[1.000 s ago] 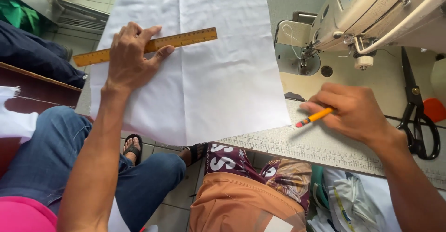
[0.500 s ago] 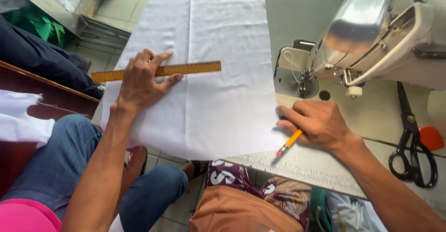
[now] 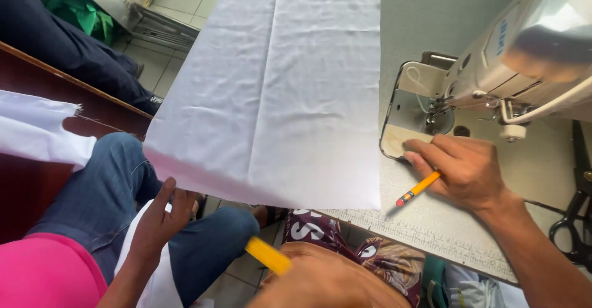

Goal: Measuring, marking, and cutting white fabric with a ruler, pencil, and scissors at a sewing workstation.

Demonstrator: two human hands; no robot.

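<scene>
Sewing table (image 3: 555, 178), white cloth (image 3: 290, 98), pencil (image 3: 418, 189) in right hand (image 3: 465, 169)

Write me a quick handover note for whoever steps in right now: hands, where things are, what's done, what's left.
Right hand: holds the pencil, knuckles resting on the sewing table beside the machine.
Left hand: low at the lap, apparently gripping the yellow ruler; grip partly hidden.
White cloth: spread flat on the table, near edge overhanging.
Scissors: at the table's right edge.
Another person's hand is under the cloth's near corner.
Done: cloth laid out. No pencil marks visible.
Left: ruler is off the cloth.
</scene>
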